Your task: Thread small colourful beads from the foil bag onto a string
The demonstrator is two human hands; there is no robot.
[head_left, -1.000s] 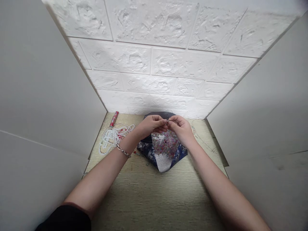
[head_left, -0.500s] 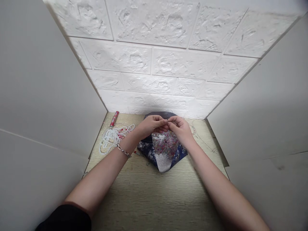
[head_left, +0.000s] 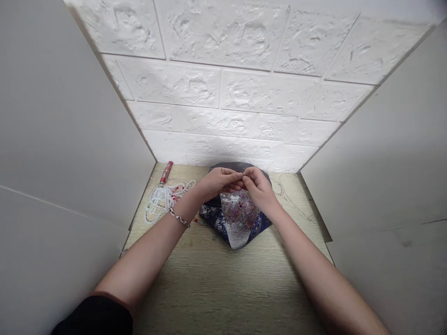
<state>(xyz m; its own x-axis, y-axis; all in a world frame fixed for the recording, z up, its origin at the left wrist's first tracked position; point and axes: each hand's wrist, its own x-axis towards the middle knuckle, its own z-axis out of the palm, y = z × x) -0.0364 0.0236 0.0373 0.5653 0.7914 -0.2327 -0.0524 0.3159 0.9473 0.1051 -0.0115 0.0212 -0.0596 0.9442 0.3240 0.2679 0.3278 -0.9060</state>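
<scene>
My left hand (head_left: 223,180) and my right hand (head_left: 257,184) meet fingertip to fingertip over a dark blue patterned cloth pouch (head_left: 214,223). Thumb and forefinger are pinched on each hand, and whatever lies between them is too small to make out. Heaped on the pouch under my hands are many small pink, red and clear beads (head_left: 239,209). A pale, glittery patch (head_left: 239,236) of the pouch shows below the beads. My hands hide the pouch's upper middle.
Left of the pouch lies a tangle of white and red bead strands (head_left: 162,200), with a red tube (head_left: 166,172) behind it. A thin beaded string (head_left: 279,187) trails off to the right. A white brick-patterned wall (head_left: 223,121) and grey side panels enclose the wooden table (head_left: 216,284).
My right hand has shifted slightly left and its fingers have bent a little more at the meeting point. The left hand has hardly moved.
</scene>
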